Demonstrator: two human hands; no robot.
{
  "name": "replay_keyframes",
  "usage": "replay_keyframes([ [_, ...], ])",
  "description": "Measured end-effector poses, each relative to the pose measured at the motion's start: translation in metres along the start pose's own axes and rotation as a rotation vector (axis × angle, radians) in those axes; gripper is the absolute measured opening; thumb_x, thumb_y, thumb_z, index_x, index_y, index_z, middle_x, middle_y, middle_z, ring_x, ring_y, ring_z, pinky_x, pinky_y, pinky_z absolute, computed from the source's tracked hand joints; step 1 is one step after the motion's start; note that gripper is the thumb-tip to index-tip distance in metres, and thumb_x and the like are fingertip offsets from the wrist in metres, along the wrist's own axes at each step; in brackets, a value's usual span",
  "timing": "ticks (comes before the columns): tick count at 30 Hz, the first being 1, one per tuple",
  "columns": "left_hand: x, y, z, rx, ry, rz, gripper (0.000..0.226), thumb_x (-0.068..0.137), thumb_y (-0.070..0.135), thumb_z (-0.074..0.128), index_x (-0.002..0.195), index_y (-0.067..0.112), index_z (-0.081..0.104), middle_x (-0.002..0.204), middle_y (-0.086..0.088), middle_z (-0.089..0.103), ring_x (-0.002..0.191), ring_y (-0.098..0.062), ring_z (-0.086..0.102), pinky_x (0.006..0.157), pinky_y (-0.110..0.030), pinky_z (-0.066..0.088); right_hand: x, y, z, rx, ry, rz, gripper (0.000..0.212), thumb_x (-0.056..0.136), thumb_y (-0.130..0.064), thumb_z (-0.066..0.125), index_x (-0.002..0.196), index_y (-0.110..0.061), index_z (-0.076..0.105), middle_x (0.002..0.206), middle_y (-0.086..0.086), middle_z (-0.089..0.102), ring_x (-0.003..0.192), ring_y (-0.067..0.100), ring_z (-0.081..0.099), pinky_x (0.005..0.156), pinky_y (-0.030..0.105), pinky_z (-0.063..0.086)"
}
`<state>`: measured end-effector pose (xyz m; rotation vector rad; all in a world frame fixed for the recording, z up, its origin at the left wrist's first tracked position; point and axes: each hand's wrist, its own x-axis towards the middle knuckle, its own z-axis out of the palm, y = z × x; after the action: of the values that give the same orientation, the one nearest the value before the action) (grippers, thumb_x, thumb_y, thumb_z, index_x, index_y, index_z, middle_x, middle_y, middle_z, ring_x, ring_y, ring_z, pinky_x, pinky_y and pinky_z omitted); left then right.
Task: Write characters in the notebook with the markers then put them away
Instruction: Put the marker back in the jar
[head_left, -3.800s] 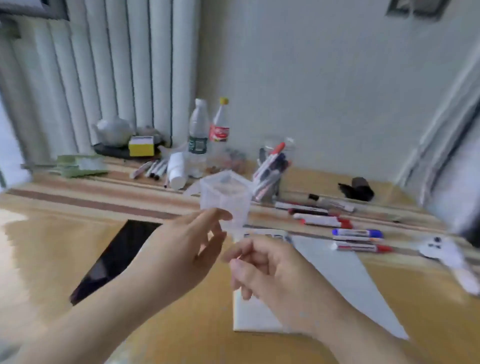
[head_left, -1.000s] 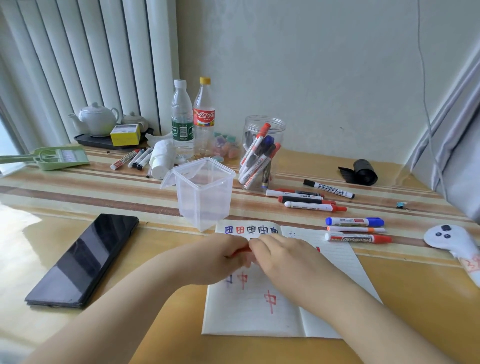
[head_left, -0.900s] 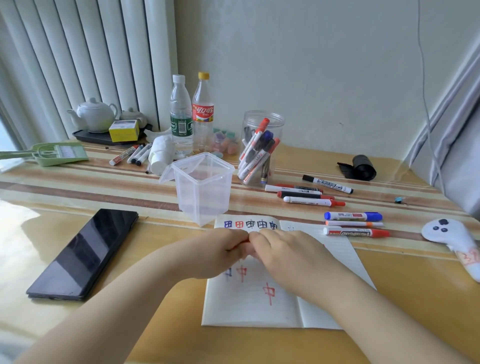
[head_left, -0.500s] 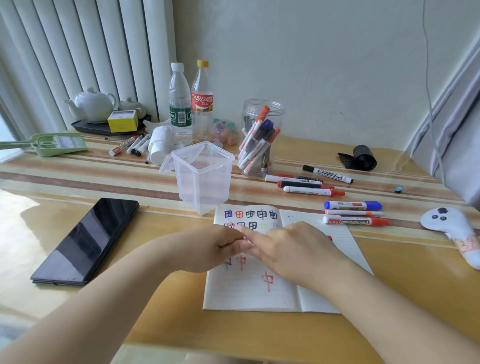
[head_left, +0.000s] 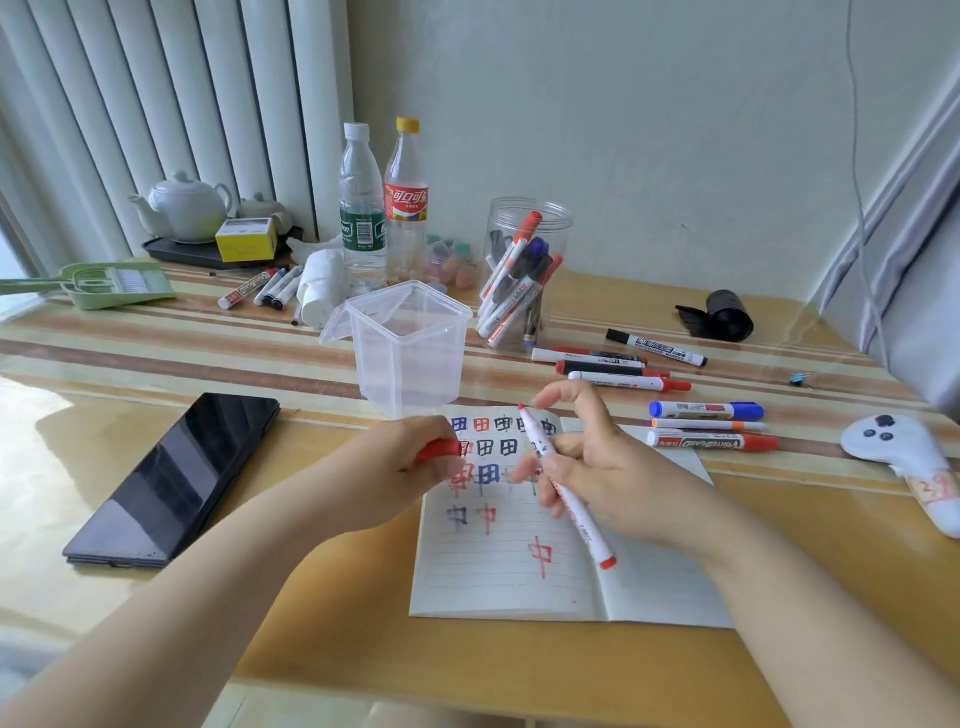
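Holding the uncapped red marker in our right hand, fingers curled round the barrel with the forefinger lifted, we have its tip pointing up and away from us. Our left hand is closed round the red cap, just to the left of the marker. Both hands hover above the open notebook, whose page already carries rows of blue, red and dark characters.

To write well, we should turn the marker so the tip faces down, settle a pinch near the tip, and rest the right wrist on the page. The left hand would do best pressing the paper flat beside the line. Free ruled space lies below the right hand, near the lone red character. The clear container stands just beyond the hands, and loose markers lie to the right on the surface, ready for tidying later.
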<state>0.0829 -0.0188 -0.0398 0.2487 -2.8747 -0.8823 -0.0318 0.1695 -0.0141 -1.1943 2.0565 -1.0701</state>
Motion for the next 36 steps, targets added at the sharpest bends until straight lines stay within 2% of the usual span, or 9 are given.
replay_keyframes([
  [3,0.004,-0.002,0.002,0.011,0.092,0.014,0.005,0.093,0.028,0.051,0.095,0.023,0.053,0.086,0.017,0.053,0.077,-0.004,0.052,0.064,-0.01,0.039,0.004,0.001,0.003,0.64,0.075,0.054,0.029,0.099,-0.003,0.035,0.101,-0.012,0.062,0.084,0.011,0.069,0.065,0.013,0.06,0.064,0.022,0.053],
  [6,0.008,-0.003,-0.001,-0.001,0.127,0.017,0.003,0.093,0.028,0.051,0.093,0.026,0.053,0.083,0.021,0.051,0.074,-0.001,0.05,0.062,-0.006,0.038,0.011,0.004,0.004,1.05,0.084,0.085,0.028,0.096,0.002,0.035,0.103,-0.002,0.062,0.076,0.018,0.065,0.058,0.014,0.059,0.055,0.021,0.054],
  [9,0.015,0.0,-0.004,0.004,0.103,0.038,0.006,0.094,0.031,0.048,0.091,0.027,0.051,0.084,0.017,0.055,0.076,-0.007,0.053,0.062,-0.01,0.039,0.017,0.01,0.008,0.88,0.108,0.089,0.003,0.088,-0.014,0.055,0.09,-0.012,0.056,0.065,0.007,0.061,0.053,0.012,0.052,0.051,0.021,0.047],
  [12,0.024,0.002,-0.003,-0.019,0.068,0.049,0.02,0.096,0.034,0.041,0.097,0.018,0.053,0.096,0.004,0.064,0.086,-0.016,0.058,0.074,-0.026,0.048,0.018,0.015,0.016,0.478,0.127,0.11,0.038,0.087,-0.049,0.045,0.085,-0.013,0.058,0.054,0.0,0.052,0.051,0.013,0.045,0.053,0.023,0.039],
  [15,0.029,-0.002,0.006,-0.071,0.032,0.078,0.029,0.096,0.038,0.036,0.098,0.013,0.052,0.103,-0.004,0.065,0.092,-0.021,0.059,0.082,-0.039,0.046,0.02,0.018,0.023,0.394,0.188,0.12,0.035,0.097,-0.037,0.037,0.088,-0.01,0.057,0.049,-0.003,0.042,0.051,0.014,0.039,0.055,0.026,0.035],
  [22,0.023,-0.012,0.024,-0.184,0.091,0.202,0.04,0.094,0.042,0.03,0.091,0.009,0.051,0.078,0.023,0.056,0.076,0.002,0.05,0.069,-0.016,0.039,0.023,0.026,0.033,0.198,0.476,0.053,0.029,0.089,-0.022,0.058,0.062,-0.012,0.05,0.043,-0.008,0.048,0.045,0.009,0.042,0.049,0.025,0.035],
  [27,0.026,-0.019,0.029,-0.2,0.1,0.258,0.063,0.089,0.057,0.02,0.102,0.006,0.055,0.082,0.008,0.057,0.079,-0.006,0.052,0.077,-0.025,0.042,0.026,0.032,0.029,0.16,0.571,0.043,0.024,0.083,-0.012,0.063,0.067,-0.007,0.047,0.044,-0.009,0.049,0.04,-0.001,0.043,0.042,0.013,0.032],
  [31,0.025,-0.026,0.028,-0.217,0.065,0.201,0.058,0.086,0.062,0.018,0.091,0.014,0.049,0.1,0.023,0.061,0.097,-0.006,0.054,0.085,-0.024,0.04,0.021,0.036,0.021,0.149,0.666,0.019,0.026,0.082,-0.013,0.065,0.065,-0.002,0.048,0.055,0.012,0.057,0.052,0.016,0.052,0.047,0.015,0.037],
  [36,0.023,-0.029,0.025,-0.209,0.032,0.146,0.057,0.087,0.062,0.019,0.095,0.014,0.049,0.108,0.017,0.064,0.102,0.002,0.054,0.086,-0.022,0.041,0.014,0.031,0.024,0.236,0.573,0.059,0.026,0.08,-0.012,0.069,0.063,-0.008,0.05,0.06,0.02,0.06,0.056,0.03,0.056,0.054,0.03,0.041],
])
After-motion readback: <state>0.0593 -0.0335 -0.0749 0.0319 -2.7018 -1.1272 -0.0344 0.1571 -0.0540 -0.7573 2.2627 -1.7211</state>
